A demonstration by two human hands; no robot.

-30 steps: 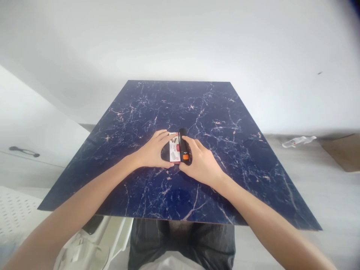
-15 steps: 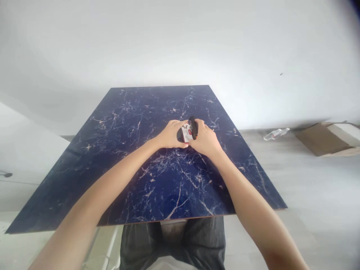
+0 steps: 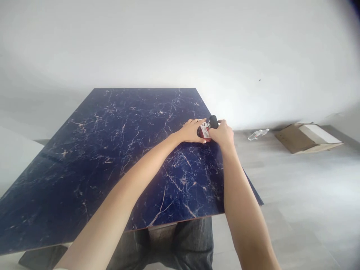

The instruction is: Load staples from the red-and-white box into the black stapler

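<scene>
A small dark container with a white and red label (image 3: pixel 205 129) is between my two hands above the right part of the blue table. My left hand (image 3: pixel 193 131) is wrapped around its left side, thumb at the near edge and fingers at the far edge. At its upper right end is a black cap-like piece (image 3: pixel 213 122). My right hand (image 3: pixel 223 133) is closed at this piece, with the thumb against the label side. The fingers behind the piece are mostly hidden. I cannot tell whether the black piece is still joined to the container.
The dark blue, marble-patterned table (image 3: pixel 112 150) stands against a white wall (image 3: pixel 140 45). On the grey floor to the right lie a clear plastic bottle (image 3: pixel 257 135) and a cardboard box (image 3: pixel 292 138) with a white panel.
The view has swung right, so the table sits further left. Both hands have shifted toward the table's right edge with the container, and the right hand has turned around the black end.
</scene>
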